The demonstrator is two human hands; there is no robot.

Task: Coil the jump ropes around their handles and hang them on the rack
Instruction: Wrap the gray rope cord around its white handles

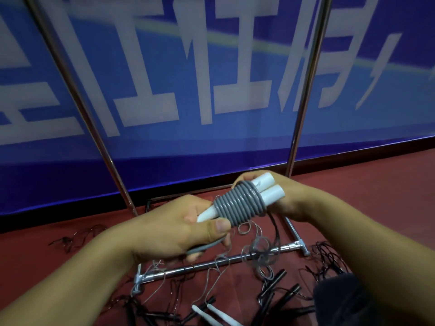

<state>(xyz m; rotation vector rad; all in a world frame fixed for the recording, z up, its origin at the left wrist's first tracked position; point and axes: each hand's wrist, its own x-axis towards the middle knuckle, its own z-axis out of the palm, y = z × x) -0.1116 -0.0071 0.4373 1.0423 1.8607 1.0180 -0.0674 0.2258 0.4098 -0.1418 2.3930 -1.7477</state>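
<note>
one rope nearly coiled, none hung

red floor (353, 175) lies under my grips. my left hand (174, 229) pinches the grey rope (237, 205) by the white handles (270, 190); my right hand (289, 198) clasps their butts. below them, more ropes (270, 292) sprawl uncoiled around the rack (303, 95).

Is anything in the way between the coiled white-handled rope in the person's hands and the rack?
Nothing visible blocks it. The coiled rope is held between left hand and right hand, directly before the rack's uprights. The hanging bar itself is out of frame, so that part cannot be checked.
</note>
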